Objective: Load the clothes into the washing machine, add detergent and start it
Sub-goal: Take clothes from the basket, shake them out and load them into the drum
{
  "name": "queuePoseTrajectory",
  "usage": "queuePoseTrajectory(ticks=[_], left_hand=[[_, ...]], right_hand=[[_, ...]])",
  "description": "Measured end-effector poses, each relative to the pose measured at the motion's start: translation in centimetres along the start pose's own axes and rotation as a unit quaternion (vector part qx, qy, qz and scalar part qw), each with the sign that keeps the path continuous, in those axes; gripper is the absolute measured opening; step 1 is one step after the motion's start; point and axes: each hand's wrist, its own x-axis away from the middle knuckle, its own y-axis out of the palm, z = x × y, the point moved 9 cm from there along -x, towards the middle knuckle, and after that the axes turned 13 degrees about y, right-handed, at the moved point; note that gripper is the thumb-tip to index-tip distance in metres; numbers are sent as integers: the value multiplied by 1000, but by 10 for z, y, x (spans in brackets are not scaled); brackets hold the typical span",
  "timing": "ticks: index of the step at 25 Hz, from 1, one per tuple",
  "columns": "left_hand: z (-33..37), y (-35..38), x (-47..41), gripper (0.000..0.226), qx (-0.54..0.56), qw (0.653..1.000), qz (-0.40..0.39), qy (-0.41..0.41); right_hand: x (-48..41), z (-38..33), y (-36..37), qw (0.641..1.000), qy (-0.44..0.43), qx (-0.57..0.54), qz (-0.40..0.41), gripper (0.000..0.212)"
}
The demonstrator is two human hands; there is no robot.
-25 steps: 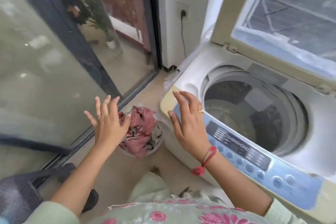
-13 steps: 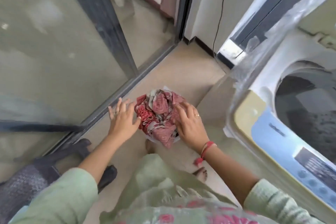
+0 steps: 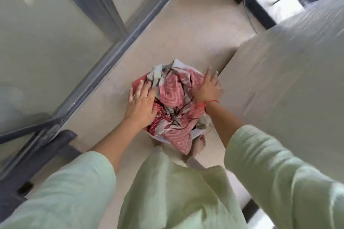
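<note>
**Q:** What does the figure show?

**A:** By the look of it, the clothes are being gathered for the lift into the washing machine. The left hand rests on the heap at its 9 o'clock side and the right hand at its 3 o'clock side. Both lie flat with fingers spread and fairly straight, and neither grips anything yet.

**Q:** How is this step done well?

**A:** The fingers should curl in under the heap from both sides, so the bundle rises as one. A flap hangs over the basket at 6 o'clock and would probably trail or snag, so it is best tucked in first. The drum opening is out of view. The carry presumably goes up and over towards 3 o'clock.

**Q:** And the load itself?

**A:** It is crumpled fabric in pink-red with a pale ringed print. There are grey-green folds at 11 o'clock and a darker red patterned piece at 7 o'clock. It is heaped above the rim of the white basket, which stands on the floor just beside the machine's film-wrapped side panel. It looks soft and likely to shed loose pieces when lifted
</note>
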Motion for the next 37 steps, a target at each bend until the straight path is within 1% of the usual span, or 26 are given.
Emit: queuePoseTrajectory(ticks=[1, 2, 3, 5, 6, 8, 10, 13, 15, 17, 18, 20, 23, 25, 26, 27, 28, 29, 30, 31, 32, 33, 34, 35, 36, 37], left_hand=[[-1, 5, -6, 64, 2, 1000, -3, 14], [-3, 6, -9, 64, 11, 1000, -3, 17], [-8, 4, -8, 64, 22, 1000, 1, 11], [-16, -6, 1, 64, 37, 999, 7, -9], [-18, -15, 8, 64, 41, 999, 9, -16], [-18, -33, 22, 62, 50, 998, 8, -24], [-14, -48, 33, 61, 62, 998, 0, -24], [4, -73, 42, 62, 84, 996, -4, -5], [28, -93, 46, 64, 102, 994, -3, 27], [56, -113, 57, 67, 114, 991, -2, 66], [69, -121, 64, 71, 118, 989, 2, 86], [90, -138, 80, 86, 132, 985, 19, 108], [124, -154, 97, 114, 150, 979, 14, 134], [150, -161, 100, 124, 157, 976, 7, 150], [164, -168, 100, 128, 170, 973, 15, 155], [176, -173, 98, 132, 190, 969, 25, 155], [189, -180, 93, 136, 211, 964, 37, 157], [200, -187, 88, 138, 229, 959, 53, 158], [210, -196, 83, 137, 253, 953, 76, 150], [217, -210, 78, 131, 279, 944, 112, 136], [221, -225, 74, 120, 308, 931, 157, 121], [222, -241, 73, 101, 334, 912, 204, 119], [221, -257, 74, 77, 351, 893, 250, 133], [218, -271, 79, 54, 354, 877, 287, 154], [212, -285, 86, 38, 343, 868, 316, 169], [203, -296, 95, 30, 327, 866, 338, 169]], right_hand=[[-13, -2, 12, 998, 14, -20, -55, 98], [-19, -4, 18, 995, 16, -32, -95, 88], [-19, -7, 17, 994, 10, -32, -106, 71], [-5, -10, -1, 996, -12, -51, -66, 42], [11, -11, -14, 996, -29, -75, -43, 33], [47, -8, -41, 991, -64, -115, 5, 24], [83, 2, -69, 987, -80, -133, 35, 23], [123, 27, -114, 989, -66, -120, 58, 26], [140, 43, -134, 994, -43, -98, 31, 36], [162, 54, -147, 993, -31, -111, -6, 49], [173, 56, -154, 992, -31, -119, -12, 53], [194, 54, -179, 990, -36, -137, 1, 57], [221, 55, -252, 971, -41, -230, 41, 59], [231, 60, -301, 955, -48, -289, 56, 54], [238, 63, -321, 944, -56, -318, 58, 48], [244, 66, -334, 922, -68, -379, 47, 39], [248, 69, -343, 879, -74, -471, 23, 31], [254, 71, -350, 812, -73, -579, -5, 24], [259, 74, -356, 745, -72, -663, -29, 21], [266, 76, -366, 689, -81, -718, -50, 19], [277, 76, -376, 657, -97, -744, -73, 19], [291, 76, -386, 648, -123, -745, -94, 17], [303, 78, -394, 673, -148, -719, -92, 14], [316, 83, -401, 716, -164, -675, -63, 11], [324, 92, -406, 768, -171, -618, -2, 15], [327, 103, -411, 817, -166, -544, 88, 25]])
